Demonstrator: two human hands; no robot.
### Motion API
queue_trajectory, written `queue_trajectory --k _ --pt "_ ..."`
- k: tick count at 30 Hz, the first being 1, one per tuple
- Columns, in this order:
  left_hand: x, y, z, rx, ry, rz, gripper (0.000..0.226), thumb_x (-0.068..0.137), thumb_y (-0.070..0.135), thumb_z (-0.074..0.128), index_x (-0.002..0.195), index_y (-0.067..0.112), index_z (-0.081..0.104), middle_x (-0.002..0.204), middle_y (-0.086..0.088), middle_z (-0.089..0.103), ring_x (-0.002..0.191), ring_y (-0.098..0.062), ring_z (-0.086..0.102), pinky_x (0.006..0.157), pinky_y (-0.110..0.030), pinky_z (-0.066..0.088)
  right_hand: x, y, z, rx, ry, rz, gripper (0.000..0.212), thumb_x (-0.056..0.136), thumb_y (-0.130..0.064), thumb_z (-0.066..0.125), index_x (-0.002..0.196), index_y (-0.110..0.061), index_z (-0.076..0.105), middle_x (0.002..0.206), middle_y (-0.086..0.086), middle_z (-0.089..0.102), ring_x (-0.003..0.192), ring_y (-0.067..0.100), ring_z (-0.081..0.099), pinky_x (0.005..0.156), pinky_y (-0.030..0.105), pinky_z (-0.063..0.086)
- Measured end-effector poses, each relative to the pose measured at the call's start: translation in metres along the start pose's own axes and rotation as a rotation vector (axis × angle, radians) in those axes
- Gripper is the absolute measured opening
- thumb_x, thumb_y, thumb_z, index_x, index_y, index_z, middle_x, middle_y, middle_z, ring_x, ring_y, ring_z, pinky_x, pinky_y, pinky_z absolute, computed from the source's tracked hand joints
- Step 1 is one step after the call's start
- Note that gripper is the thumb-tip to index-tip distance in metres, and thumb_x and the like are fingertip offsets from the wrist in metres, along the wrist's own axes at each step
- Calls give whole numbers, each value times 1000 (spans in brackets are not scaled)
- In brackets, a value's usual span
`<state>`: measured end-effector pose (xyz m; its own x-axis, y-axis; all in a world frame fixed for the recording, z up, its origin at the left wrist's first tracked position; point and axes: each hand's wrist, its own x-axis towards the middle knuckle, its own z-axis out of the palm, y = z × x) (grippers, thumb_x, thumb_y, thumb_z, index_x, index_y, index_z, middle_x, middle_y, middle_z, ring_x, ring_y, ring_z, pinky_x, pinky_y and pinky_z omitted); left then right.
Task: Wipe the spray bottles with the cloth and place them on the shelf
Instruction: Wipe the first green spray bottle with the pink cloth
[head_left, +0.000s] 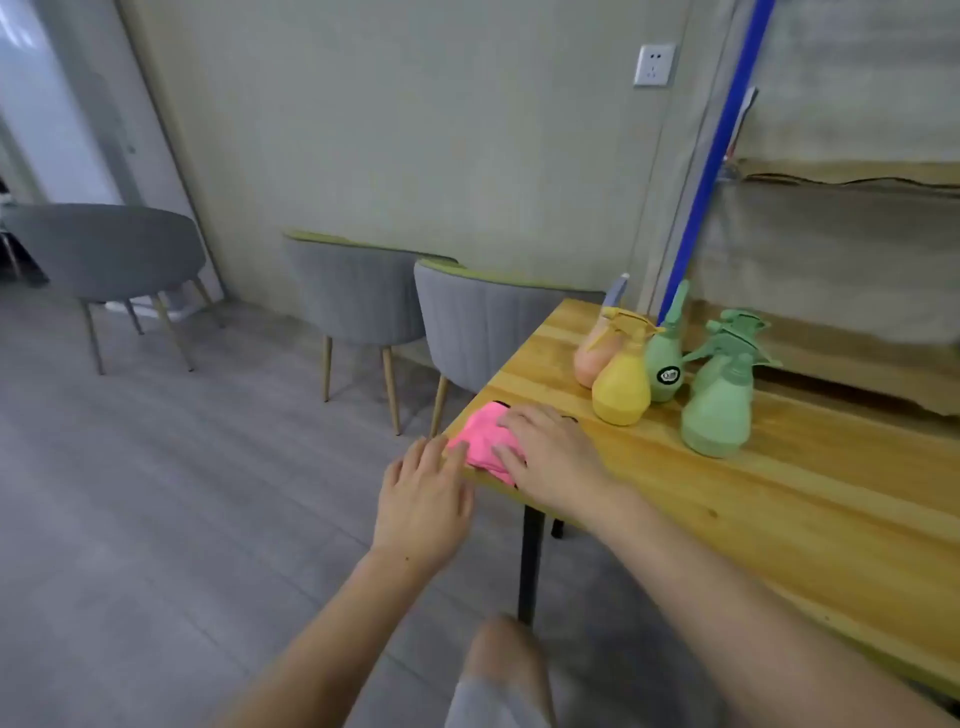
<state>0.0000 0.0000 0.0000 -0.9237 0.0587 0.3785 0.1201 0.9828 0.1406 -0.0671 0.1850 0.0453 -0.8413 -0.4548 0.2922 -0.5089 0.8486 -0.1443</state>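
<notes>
A pink cloth (480, 436) lies folded at the near left corner of the wooden table (779, 493). My right hand (550, 457) rests flat on the cloth, fingers spread over it. My left hand (426, 493) hovers just off the table's edge, its fingertips touching the cloth's left side. Several spray bottles stand further back on the table: an orange one (597, 353), a yellow one (621, 387), a slim green one (665, 358) and a wider green one (719, 405). A wooden shelf (852, 174) hangs on the wall to the right.
Two grey chairs (478, 322) stand beyond the table's left end, a third (109, 254) further left. A blue pole (711, 166) leans against the wall behind the bottles. A wall socket (653, 65) sits above. My knee (506, 660) shows below.
</notes>
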Motion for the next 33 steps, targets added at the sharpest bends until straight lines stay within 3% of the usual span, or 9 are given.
queue_trajectory --k 5,8,10,12,15,19,22,26,33 --pt "4 -10 11 -21 -18 -57 35 97 34 57 130 24 57 137 0 60 129 -24 57 99 -42 50 34 -4 14 73 -151 -48 46 105 -48 48 141 -21 60 147 -4 58 139 20 49 114 40 43" --pt "6 -13 16 -23 -25 -75 37 97 33 57 134 24 56 140 -1 59 131 -24 56 101 -42 50 34 2 20 39 -291 -26 57 105 -58 44 153 -27 51 163 -6 45 150 19 41 117 42 43" --pt "5 -12 15 -20 -47 -82 39 99 33 55 138 25 55 144 -2 57 135 -25 53 106 -43 48 28 7 22 30 -305 -4 55 107 -54 45 156 -29 49 167 -8 40 153 18 37 120 39 39" --pt "5 -9 15 -27 -64 -87 41 102 34 52 142 25 53 149 -3 54 139 -25 50 110 -43 45 20 11 20 49 -251 17 45 107 -46 48 149 -32 56 161 -11 48 147 18 43 114 39 44" --pt "5 0 10 -52 -73 -104 42 104 33 50 145 25 53 150 -3 52 141 -24 48 112 -42 43 6 13 8 52 -172 42 29 107 -41 51 129 -37 69 138 -15 63 126 15 55 92 35 51" --pt "11 18 -2 -84 -45 -79 42 104 35 48 146 27 52 151 -1 51 142 -23 47 112 -41 41 -9 24 -17 95 -67 141 27 108 -42 50 116 -33 73 110 -10 69 107 17 63 71 34 44" --pt "17 38 -13 -122 7 -49 42 105 37 48 145 28 53 149 1 52 140 -22 49 112 -41 43 -24 38 -36 162 67 211 27 108 -43 50 110 -29 73 98 -9 66 93 16 63 68 33 45" --pt "25 75 -26 -190 68 1 40 104 38 48 142 28 55 142 4 56 133 -22 54 107 -41 46 -60 59 -71 220 281 266 24 107 -37 53 116 -28 73 100 -9 69 88 14 62 70 34 50" --pt "45 160 -36 -294 106 139 39 105 40 47 143 30 53 134 9 58 122 -17 57 99 -37 48 -133 114 -118 287 563 404 24 103 -32 62 123 -27 75 104 -11 72 89 12 66 76 35 55"
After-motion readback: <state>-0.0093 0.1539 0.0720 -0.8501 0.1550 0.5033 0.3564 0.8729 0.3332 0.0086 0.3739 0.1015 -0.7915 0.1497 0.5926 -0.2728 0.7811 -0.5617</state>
